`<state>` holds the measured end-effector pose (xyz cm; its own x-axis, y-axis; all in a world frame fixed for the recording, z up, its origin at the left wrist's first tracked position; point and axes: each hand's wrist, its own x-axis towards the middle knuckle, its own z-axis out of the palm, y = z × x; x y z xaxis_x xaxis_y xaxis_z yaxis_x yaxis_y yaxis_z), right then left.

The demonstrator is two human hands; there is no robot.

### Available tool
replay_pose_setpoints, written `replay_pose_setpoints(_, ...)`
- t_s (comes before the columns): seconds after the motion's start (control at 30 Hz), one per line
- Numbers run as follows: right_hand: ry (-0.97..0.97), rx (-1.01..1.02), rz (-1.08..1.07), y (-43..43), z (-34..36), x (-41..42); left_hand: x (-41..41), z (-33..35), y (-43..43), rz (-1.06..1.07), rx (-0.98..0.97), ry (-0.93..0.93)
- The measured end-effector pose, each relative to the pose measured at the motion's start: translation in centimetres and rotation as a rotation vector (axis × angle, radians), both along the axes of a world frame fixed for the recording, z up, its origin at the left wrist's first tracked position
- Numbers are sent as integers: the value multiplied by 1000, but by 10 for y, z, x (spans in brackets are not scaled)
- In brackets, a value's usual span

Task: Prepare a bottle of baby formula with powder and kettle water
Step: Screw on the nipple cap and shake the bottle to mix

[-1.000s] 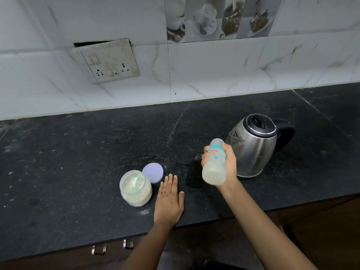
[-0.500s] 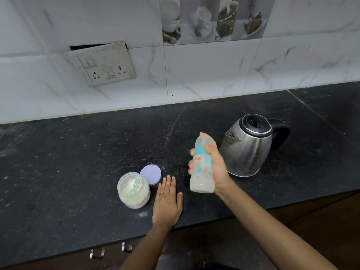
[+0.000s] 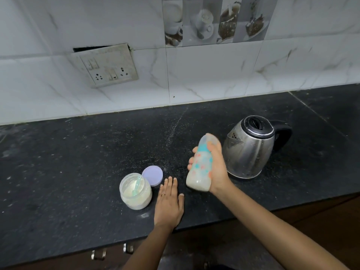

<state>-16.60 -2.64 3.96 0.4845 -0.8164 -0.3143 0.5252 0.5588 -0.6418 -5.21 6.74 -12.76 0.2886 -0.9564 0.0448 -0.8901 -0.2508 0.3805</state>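
The right hand (image 3: 216,168) is wrapped tight round the bottle (image 3: 201,164), held clear above the counter (image 3: 78,162), capped end tilted up and away, milky base toward the person. The left hand (image 3: 168,201) lies flat and empty beside the open powder jar (image 3: 135,190). A second ago the bottle pointed base-down nearer the kettle (image 3: 251,147) (shaking, I'd judge).

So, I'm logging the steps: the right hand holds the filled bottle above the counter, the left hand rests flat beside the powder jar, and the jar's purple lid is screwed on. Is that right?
Not quite. The head view shows the powder jar open, a scoop inside, and its purple lid lying on the counter behind it. The rest holds: right hand holds the filled bottle, left hand rests flat beside the jar.
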Motion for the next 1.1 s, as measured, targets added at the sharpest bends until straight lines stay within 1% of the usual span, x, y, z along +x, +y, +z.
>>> replay_pose_setpoints(0.07, 60, -136, 46, 10, -5, 1, 1, -2, 0, -7, 10, -19)
replay_pose_setpoints(0.1, 66, -154, 33, 7, -4, 1, 2, -2, -1, -4, 8, -21)
replay_pose_setpoints(0.2, -41, 12, -102, -16, 6, 2, 0, 1, -1, 4, 5, -10)
replay_pose_setpoints(0.27, -38, -12, -82, -18, 3, 3, -1, 1, 0, 0, 9, -14)
replay_pose_setpoints(0.33, 49, -174, 55, -5, -4, 2, 0, 2, 1, -6, 13, -18)
replay_pose_setpoints(0.37, 66, -271, 102, 3, -1, 0, 0, 2, 1, -3, 11, -19)
replay_pose_setpoints(0.4, 70, -323, 111, 1, -1, 0, 1, 3, 0, 0, 9, -15)
replay_pose_setpoints(0.43, 75, -286, 71, -5, 3, 2, 0, 4, 0, 2, 6, -8)
replay_pose_setpoints(0.47, 52, -179, 4, -14, 6, 3, 0, 5, 0, 1, 3, -3)
replay_pose_setpoints(0.5, 30, -122, -65, -21, 7, 1, -1, 5, 0, -1, 3, -2)
replay_pose_setpoints(0.53, 10, -113, -99, -25, 6, 0, -1, 5, 0, 1, 5, -3)
replay_pose_setpoints(0.57, 27, -147, -84, -26, 3, -2, -1, 5, 0, 4, 8, -5)
replay_pose_setpoints(0.6, 51, -223, -28, -22, 0, -3, -1, 6, 0, 3, 11, -8)
replay_pose_setpoints(0.67, 59, -447, 73, -5, 4, -6, -1, 6, 0, 4, 15, -7)
replay_pose_setpoints(0.7, 52, -490, 80, -7, 5, -6, 0, 5, 0, 7, 14, -6)
replay_pose_setpoints(0.73, 56, -435, 41, -15, 8, -5, 0, 5, 0, 6, 13, -6)
replay_pose_setpoints(0.8, 33, -220, -112, -29, 13, -4, 0, 4, 0, 8, 10, -5)
replay_pose_setpoints(0.83, 27, -197, -120, -29, 10, -6, -1, 4, 0, 11, 8, -4)
replay_pose_setpoints(0.9, 110, -247, -80, -22, -1, -6, -1, 4, 0, 7, 15, -9)
replay_pose_setpoints(0.93, 132, -306, -48, -11, -2, -4, -1, 4, 0, 5, 23, -12)
replay_pose_setpoints(0.97, 115, -380, -32, -4, -1, -6, -1, 4, 0, 8, 25, -11)
replay_pose_setpoints(1.0, 128, -402, -15, -8, -1, -7, -1, 4, -1, 11, 20, -10)
replay_pose_setpoints(1.1, 159, -215, -144, -30, 10, -5, 1, 5, -1, 7, 10, -5)
